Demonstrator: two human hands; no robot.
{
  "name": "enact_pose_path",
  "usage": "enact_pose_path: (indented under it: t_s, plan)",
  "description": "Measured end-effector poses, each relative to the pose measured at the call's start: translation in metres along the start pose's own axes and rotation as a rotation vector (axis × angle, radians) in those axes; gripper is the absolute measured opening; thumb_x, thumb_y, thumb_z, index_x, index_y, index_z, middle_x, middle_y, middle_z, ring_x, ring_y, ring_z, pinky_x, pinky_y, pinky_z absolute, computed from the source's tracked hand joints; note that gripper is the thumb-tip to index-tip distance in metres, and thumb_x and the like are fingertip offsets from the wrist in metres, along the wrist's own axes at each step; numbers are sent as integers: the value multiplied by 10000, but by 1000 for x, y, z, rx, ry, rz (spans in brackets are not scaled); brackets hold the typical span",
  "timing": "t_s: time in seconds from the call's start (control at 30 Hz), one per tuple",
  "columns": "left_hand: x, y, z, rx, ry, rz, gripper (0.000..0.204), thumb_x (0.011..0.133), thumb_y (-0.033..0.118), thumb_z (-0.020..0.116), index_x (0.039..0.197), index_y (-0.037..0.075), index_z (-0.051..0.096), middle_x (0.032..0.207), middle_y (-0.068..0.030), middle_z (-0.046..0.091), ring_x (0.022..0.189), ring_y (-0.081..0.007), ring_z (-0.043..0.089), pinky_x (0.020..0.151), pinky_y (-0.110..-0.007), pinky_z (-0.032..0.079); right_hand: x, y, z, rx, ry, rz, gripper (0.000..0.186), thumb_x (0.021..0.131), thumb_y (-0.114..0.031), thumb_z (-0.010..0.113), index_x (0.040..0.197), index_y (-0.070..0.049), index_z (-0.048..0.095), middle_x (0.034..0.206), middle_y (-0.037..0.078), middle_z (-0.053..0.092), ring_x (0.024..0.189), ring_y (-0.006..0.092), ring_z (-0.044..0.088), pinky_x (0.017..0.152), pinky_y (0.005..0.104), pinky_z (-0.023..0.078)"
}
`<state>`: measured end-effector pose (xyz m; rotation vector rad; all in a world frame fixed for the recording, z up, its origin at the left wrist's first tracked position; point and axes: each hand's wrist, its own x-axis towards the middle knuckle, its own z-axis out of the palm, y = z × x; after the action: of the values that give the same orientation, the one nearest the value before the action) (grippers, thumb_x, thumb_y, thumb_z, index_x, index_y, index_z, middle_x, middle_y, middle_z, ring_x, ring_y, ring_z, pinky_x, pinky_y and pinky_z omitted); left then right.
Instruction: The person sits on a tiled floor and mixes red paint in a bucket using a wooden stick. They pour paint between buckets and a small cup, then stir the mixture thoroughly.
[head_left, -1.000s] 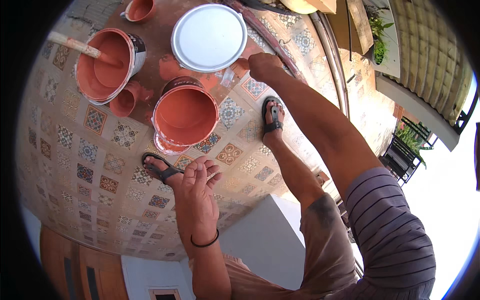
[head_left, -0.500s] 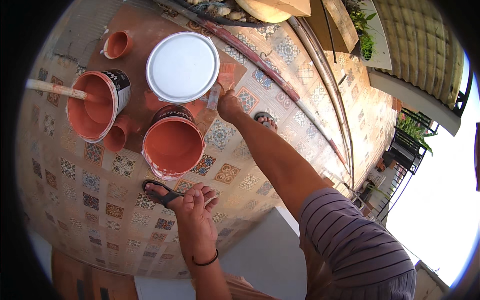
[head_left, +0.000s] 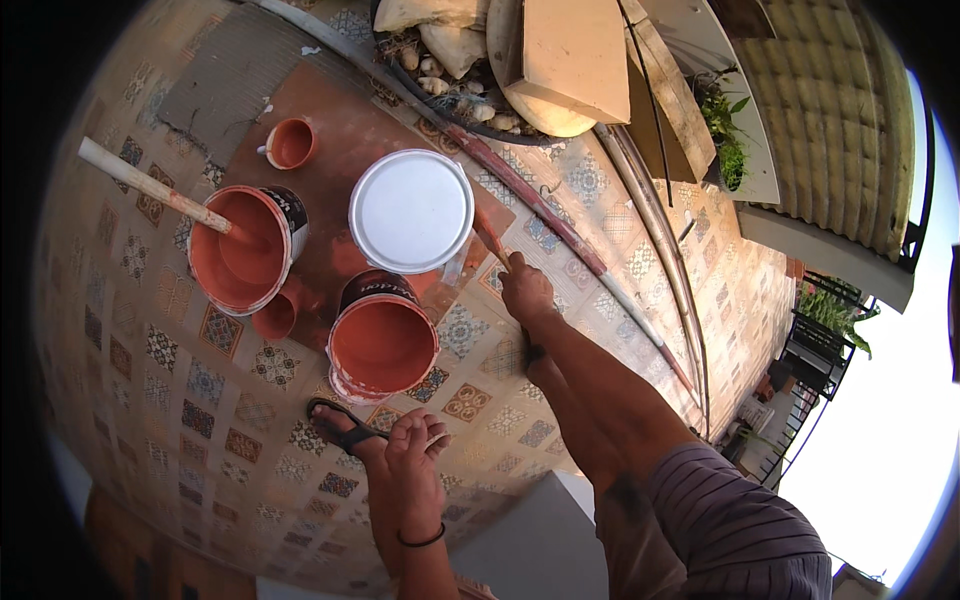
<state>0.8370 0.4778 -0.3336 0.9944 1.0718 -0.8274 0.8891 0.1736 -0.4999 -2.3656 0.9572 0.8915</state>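
Observation:
My right hand (head_left: pixel 527 290) is closed round the handle of a paintbrush (head_left: pixel 487 232) with red-coated bristles, beside a round white lid (head_left: pixel 412 210). Whether the brush touches the lid's edge, I cannot tell. Lower down, my left hand (head_left: pixel 415 465) is half curled, with a slim pale stick (head_left: pixel 437 438) between its fingers. Just beyond it stands an open bucket of red paint (head_left: pixel 382 345). Farther left is a second bucket (head_left: pixel 240 250) of red paint, with a long pale stick (head_left: pixel 150 185) standing tilted in it.
Red-stained mugs (head_left: pixel 292 144) stand near the buckets on a reddish-brown board (head_left: pixel 330 110). Past the board run long pipes (head_left: pixel 540 205), then a round planter (head_left: pixel 450 85) and a cardboard box (head_left: pixel 575 60). My sandalled foot (head_left: pixel 345 428) is on the patterned tiles.
The view has shifted, so the buckets sit farther right and lower. My right hand has turned the brush, its bristles now seen more edge-on. My left hand keeps its curl.

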Motion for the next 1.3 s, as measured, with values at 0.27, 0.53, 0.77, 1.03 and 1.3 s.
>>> enact_pose_path:
  t_s: [0.27,0.53,0.77,1.03,1.3]
  plan:
    - [2,-7,4,-20,-15,4,250,1103,243,680,1262,53,650,1124,-53,703,1016,-166,689,887,-343,586,33,-24,26,-146,-279,28,319,983,-121,638,1241,58,578,1235,336,729,1178,478,733,999,543,590]
    - [9,-10,4,-45,-24,47,281,1093,259,702,1257,37,648,1099,-55,707,987,-151,696,867,-315,586,19,14,-18,-504,-294,-289,352,1049,-269,581,1126,44,724,1237,290,718,1110,465,739,946,542,600]
    - [6,-17,-12,-82,-26,33,287,1096,260,698,1261,32,642,1107,-56,709,997,-152,701,872,-318,580,23,-26,28,-219,-95,-14,375,1019,-136,624,1273,67,437,1126,361,732,1048,489,759,941,551,603]
    - [5,-6,-15,-71,-49,43,274,1119,266,652,1291,52,642,1138,-63,681,1042,-176,679,901,-364,575,-38,-7,-13,-369,-150,29,357,1071,-250,565,1201,78,624,1123,328,753,1074,461,769,916,534,616]
    - [9,-9,-12,-99,-21,45,250,1100,242,690,1246,48,635,1086,-59,707,951,-147,701,846,-323,589,-4,7,-137,220,637,-303,304,1159,-311,483,1201,-14,533,944,247,682,823,480,686,712,567,514]
